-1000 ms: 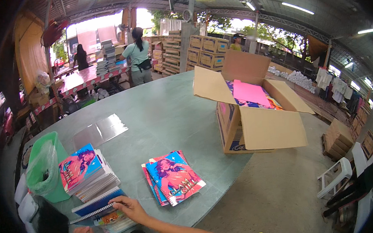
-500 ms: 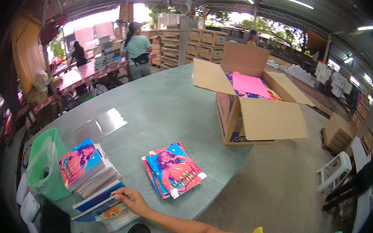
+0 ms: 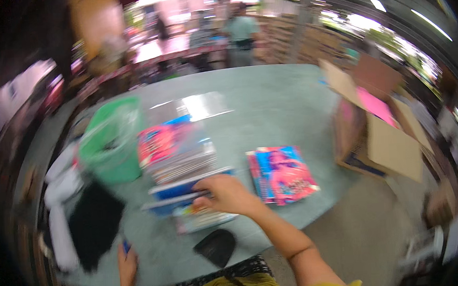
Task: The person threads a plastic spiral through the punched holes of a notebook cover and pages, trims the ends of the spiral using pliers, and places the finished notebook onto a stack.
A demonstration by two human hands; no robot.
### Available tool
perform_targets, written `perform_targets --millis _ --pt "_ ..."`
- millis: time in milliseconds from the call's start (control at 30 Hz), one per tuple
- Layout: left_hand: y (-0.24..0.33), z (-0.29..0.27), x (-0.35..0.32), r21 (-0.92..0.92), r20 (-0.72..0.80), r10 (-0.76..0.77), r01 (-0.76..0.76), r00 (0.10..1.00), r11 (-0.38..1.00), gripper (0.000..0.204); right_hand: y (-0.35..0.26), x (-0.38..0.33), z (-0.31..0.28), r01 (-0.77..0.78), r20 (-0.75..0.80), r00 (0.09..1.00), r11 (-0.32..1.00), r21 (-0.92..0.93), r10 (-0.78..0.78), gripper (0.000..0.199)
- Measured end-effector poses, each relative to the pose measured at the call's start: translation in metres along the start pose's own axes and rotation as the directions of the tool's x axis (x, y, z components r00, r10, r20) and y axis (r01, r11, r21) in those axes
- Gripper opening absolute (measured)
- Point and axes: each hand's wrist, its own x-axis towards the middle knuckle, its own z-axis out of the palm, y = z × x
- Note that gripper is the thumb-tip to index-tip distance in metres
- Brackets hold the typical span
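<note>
Pinching blue notebook [image 3: 166, 208] in right hand [image 3: 222, 191], beside notebook stack [image 3: 186, 169] on desk [image 3: 279, 103]; gripping small unidentifiable blue item [image 3: 125, 246] in left hand [image 3: 127, 264]; apparently singling notebook out, likely needing steady lift.

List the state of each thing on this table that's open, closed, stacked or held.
Cardboard box: open
Green bin: uncovered, lined with clear bag
Farther notebook pile: stacked
Nearer pile: stacked
Pink-and-blue notebooks: closed, overlapping
Blue notebook: held by right hand; open or closed unclear
Small blue object: held by left hand
</note>
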Motion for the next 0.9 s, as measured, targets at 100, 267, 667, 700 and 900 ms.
perform_targets --millis 100,267,667,700,900 --pt "0.065 0.019 -0.018 -0.103 0.190 0.071 -0.052 0.979 0.993 0.028 -0.044 0.032 0.028 0.101 0.086 0.992 0.983 -0.151 -0.089 0.028" --pt "0.098 0.049 -0.004 -0.024 0.423 0.093 -0.091 0.901 0.996 0.033 -0.058 0.083 0.065 0.179 0.149 0.973 0.984 0.012 -0.179 0.029" --pt "0.102 0.059 0.037 0.507 0.316 0.286 -0.416 0.905 0.755 0.029 -0.051 0.092 0.076 0.387 0.108 0.910 0.913 0.127 -0.400 0.029" --pt "0.099 0.058 0.037 0.524 0.315 0.269 -0.403 0.910 0.751 0.029 -0.053 0.092 0.077 0.369 0.090 0.920 0.921 0.122 -0.380 0.028" --pt "0.096 0.050 0.033 -0.184 0.564 -0.030 0.161 0.825 0.970 0.028 -0.056 0.087 0.077 0.102 -0.035 0.994 0.993 0.061 -0.100 0.024"
